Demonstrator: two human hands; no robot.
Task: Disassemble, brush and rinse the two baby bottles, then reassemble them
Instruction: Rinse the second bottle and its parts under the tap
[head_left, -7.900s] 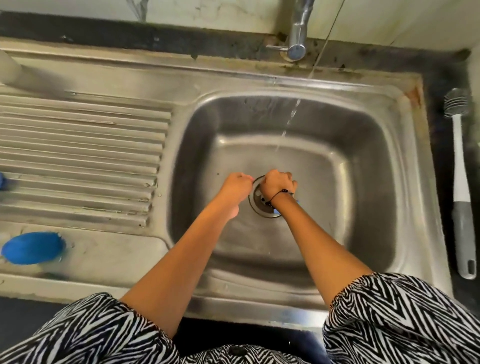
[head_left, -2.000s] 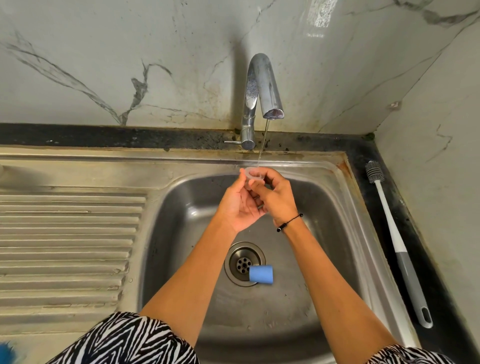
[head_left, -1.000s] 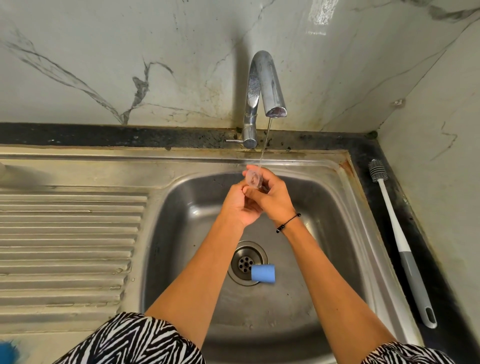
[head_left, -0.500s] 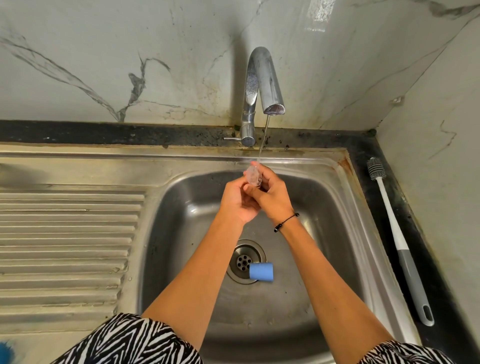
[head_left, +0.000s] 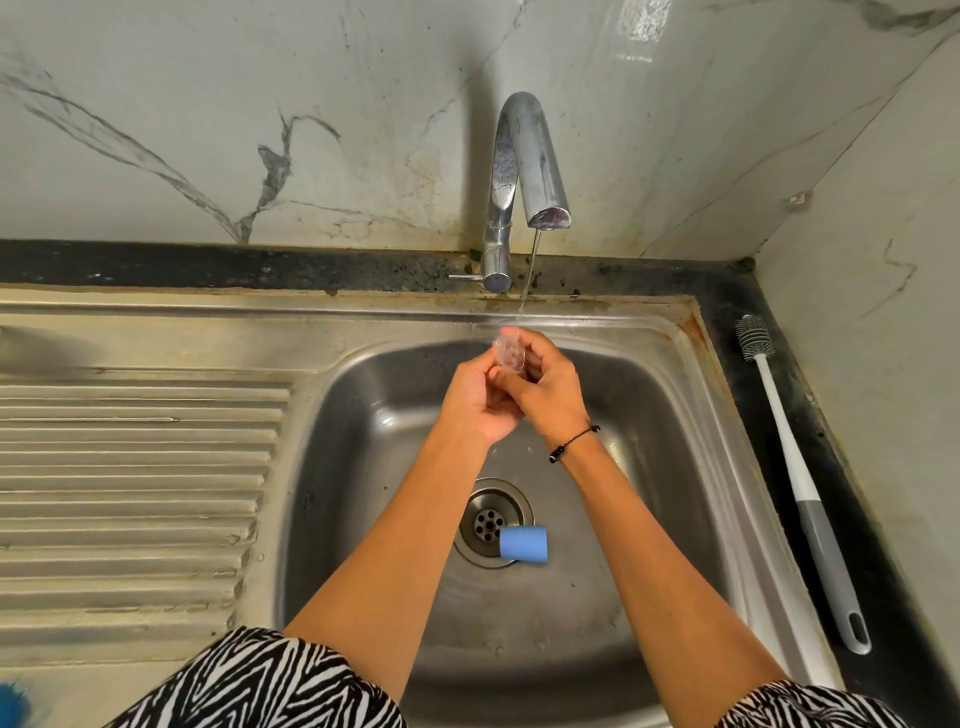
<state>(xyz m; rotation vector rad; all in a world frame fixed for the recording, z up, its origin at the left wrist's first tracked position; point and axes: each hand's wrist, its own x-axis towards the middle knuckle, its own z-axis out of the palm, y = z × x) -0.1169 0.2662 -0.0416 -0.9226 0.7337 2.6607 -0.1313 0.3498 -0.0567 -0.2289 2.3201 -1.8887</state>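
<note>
A small clear silicone teat (head_left: 509, 353) is held up under the thin stream of water from the tap (head_left: 524, 171). My left hand (head_left: 475, 397) and my right hand (head_left: 545, 387) are pressed together over the sink bowl, and the fingers of both pinch the teat. A blue bottle ring (head_left: 523, 543) lies on its side on the sink floor, touching the right side of the drain (head_left: 493, 522). At the bottom left corner a sliver of a blue bottle part (head_left: 13, 704) shows on the draining board.
A white and grey bottle brush (head_left: 795, 483) lies along the dark counter strip right of the steel sink (head_left: 670, 415). The ribbed draining board (head_left: 130, 478) stretches to the left. Marble walls close in behind and on the right.
Both hands rose from the drain to the tap stream with the clear teat, leaving the blue ring by the drain. Over the last second the teat has been turned in the fingers.
</note>
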